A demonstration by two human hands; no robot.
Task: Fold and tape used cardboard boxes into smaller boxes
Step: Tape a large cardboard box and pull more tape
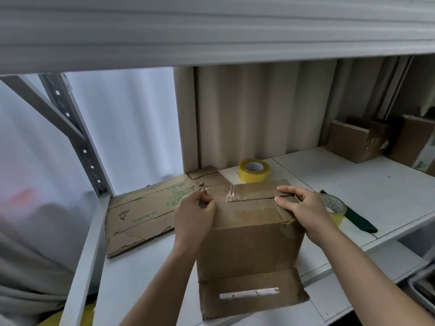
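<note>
A brown cardboard box (249,250) stands on the white shelf (367,184), its top flaps folded down with clear tape wrinkled across the seam. My left hand (194,214) grips the top left edge of the box, fingers curled at the flap. On the right end of the top, my right hand (303,205) presses the flaps down with straight fingers and thumb. A yellow tape roll (254,170) lies just behind the box. Beside my right hand sits a second tape roll (335,208), partly hidden by that hand.
A flattened cardboard sheet (141,212) with green print lies to the left. A dark green knife (355,217) rests on the right by the second roll. Brown boxes (357,142) stand at the back right. A grey metal upright (77,137) borders the left, and another shelf hangs overhead.
</note>
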